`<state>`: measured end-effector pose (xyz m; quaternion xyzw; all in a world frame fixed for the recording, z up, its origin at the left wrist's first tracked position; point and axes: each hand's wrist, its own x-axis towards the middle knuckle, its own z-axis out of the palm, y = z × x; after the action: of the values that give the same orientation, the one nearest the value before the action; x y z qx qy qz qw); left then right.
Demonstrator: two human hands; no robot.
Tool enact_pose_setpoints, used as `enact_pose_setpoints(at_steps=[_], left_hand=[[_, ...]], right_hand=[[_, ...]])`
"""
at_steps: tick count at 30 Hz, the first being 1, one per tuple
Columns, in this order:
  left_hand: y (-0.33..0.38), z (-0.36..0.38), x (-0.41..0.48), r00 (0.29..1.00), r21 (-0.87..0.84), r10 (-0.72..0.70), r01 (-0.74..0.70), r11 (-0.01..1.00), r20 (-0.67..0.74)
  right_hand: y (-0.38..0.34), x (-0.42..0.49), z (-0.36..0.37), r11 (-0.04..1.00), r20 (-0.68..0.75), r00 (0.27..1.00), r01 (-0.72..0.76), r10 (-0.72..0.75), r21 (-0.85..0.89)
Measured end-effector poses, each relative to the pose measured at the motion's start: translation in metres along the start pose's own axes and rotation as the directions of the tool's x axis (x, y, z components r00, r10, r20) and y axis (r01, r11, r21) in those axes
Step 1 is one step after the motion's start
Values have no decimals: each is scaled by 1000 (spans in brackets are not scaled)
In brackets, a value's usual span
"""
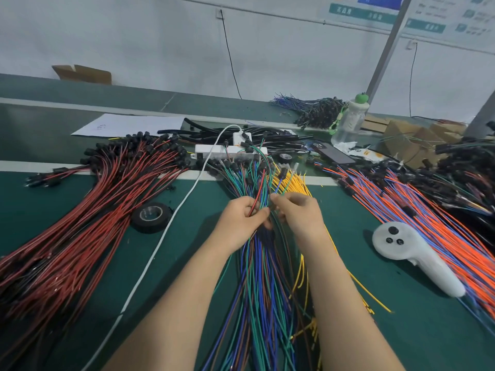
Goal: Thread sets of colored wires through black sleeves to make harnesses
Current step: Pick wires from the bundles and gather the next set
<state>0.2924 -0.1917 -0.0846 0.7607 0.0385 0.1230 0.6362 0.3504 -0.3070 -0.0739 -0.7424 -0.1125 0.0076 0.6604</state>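
Fingers point(261, 214) of the left hand point(241, 218) are curled round a few red and green wires point(259, 195), and the right hand point(297, 215) pinches a thin blue and green pair point(281, 184) just beside them. Both hands sit over the mixed wire bundle point(257, 277), which runs near to far down the middle of the green mat point(401, 330). The black sleeves point(241, 132) lie piled at the far side, behind a white power strip point(214, 150). Red-and-black harnesses point(80, 223) fan out left, beside a tape roll point(151, 216). Orange-and-blue wires point(428, 223) spread right, next to a white controller point(412, 253). Beyond, there's a white wall point(160, 36), posters point(401, 12) and a cardboard box point(83, 73).
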Motion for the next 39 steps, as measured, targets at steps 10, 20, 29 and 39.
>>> enact_pose_setpoints(at_steps=[10,20,29,39], left_hand=[[1,-4,2,988,-111,-27,9,994,-155],[-6,-5,14,917,43,-105,132,990,-385],[9,-27,28,841,-330,-463,368,869,-281],[134,-56,13,998,-697,-32,54,715,45]], right_hand=[[6,-2,8,980,3,1000,-11,12,-197],[-12,-16,26,854,198,970,221,-142,-471],[-41,-34,32,686,567,822,446,-58,-575],[-7,5,-23,391,-87,980,-152,180,-908]])
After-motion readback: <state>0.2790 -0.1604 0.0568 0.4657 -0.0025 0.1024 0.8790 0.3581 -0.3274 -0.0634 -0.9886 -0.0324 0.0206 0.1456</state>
